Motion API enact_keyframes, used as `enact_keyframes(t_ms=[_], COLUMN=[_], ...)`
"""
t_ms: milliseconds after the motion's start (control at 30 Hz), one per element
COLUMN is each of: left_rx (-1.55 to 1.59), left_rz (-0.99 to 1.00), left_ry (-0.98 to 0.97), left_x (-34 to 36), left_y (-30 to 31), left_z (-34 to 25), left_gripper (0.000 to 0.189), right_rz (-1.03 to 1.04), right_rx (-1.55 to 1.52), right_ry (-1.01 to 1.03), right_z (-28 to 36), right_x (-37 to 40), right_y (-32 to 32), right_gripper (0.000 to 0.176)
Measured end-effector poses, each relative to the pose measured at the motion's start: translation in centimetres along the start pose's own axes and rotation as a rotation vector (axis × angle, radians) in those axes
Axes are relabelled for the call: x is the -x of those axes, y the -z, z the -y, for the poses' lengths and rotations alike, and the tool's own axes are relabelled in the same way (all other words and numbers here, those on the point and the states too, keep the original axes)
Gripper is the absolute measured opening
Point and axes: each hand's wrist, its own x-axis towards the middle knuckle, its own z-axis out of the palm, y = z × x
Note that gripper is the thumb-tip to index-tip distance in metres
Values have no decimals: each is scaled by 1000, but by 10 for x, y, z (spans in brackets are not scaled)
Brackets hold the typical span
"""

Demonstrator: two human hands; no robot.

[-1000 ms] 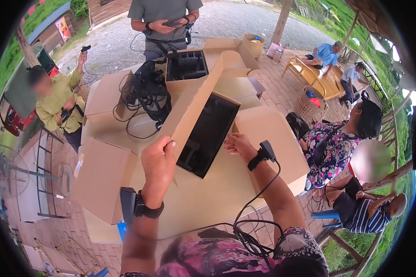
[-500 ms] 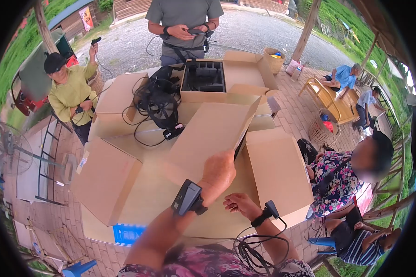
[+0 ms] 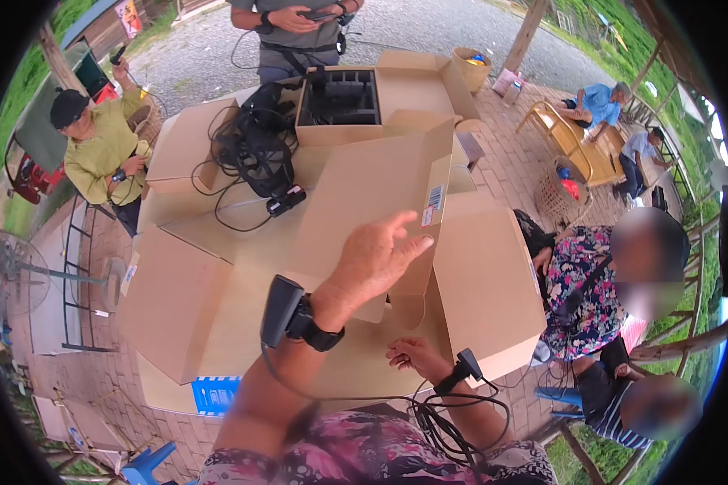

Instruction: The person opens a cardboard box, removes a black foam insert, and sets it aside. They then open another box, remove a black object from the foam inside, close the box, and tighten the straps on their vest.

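Observation:
My left hand point(image 3: 374, 257) is open, its fingers spread over the lower right part of a cardboard box point(image 3: 362, 190), with fingertips close to a narrow side carrying printed labels point(image 3: 433, 204). A dark device is strapped on this wrist point(image 3: 287, 315). Lower and to the right, my right hand point(image 3: 416, 356) is held with its fingers curled in and nothing showing in them. It hovers over the front part of the table point(image 3: 332, 376), near an open cardboard flap point(image 3: 489, 283). Another strapped device point(image 3: 467, 365) is on that wrist, and a bundle of black cable point(image 3: 453, 420) hangs by the forearm.
Another cardboard flap point(image 3: 178, 299) lies to the left. Behind are a black harness with cables point(image 3: 259, 145) and an open box with black compartments point(image 3: 340, 97). One person point(image 3: 295, 40) stands across the table, another point(image 3: 97, 158) at left, and a seated person point(image 3: 582, 283) at right.
My left hand has gone from closed at the box's lower edge to open. The box has turned so its labelled side shows. My right hand stays curled. The view has shifted slightly.

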Motion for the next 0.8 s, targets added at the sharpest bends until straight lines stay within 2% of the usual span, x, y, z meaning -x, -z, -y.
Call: enact_keyframes(t_ms=[33,67,133,167,233,267,333,400,533,600,733,800], left_rx=[-23,-19,-69,-69,-575,-582,-607,-778,-559,-450,-307,-398], left_rz=[-3,14,-123,-120,-71,-84,460,346,254,208,-191,-431], left_ry=[11,13,-12,-11,7,23,169,54,170,215,63,102], left_x=[0,0,1,5,22,29,53,72,69,82,130,171], left_y=[4,9,13,13,9,-3,-35,-49,-50,-25,40,88], left_z=[2,11,36,45,63,85,135,141,134,137,155,174], left_gripper=[49,49,62,62,71,71,76,79,73,69,49,42], right_rz=[-15,-27,-38,-51,-51,-45,16,-10,46,63,64,92], right_rx=[-17,-29,-42,-60,-65,-39,26,2,-14,-26,8,3], right_ry=[-6,-33,-64,-65,-71,-64,-87,-73,-148,-150,-139,-105], right_z=[4,10,9,7,8,8,1,-7,-4,-4,0,-1], right_x=[3,7,13,14,16,20,23,22,30,31,33,31], right_y=[-3,-7,-9,-10,-10,-11,-13,-9,-16,-16,-27,-34], right_gripper=[26,26,27,27,27,27,27,26,26,26,25,26])
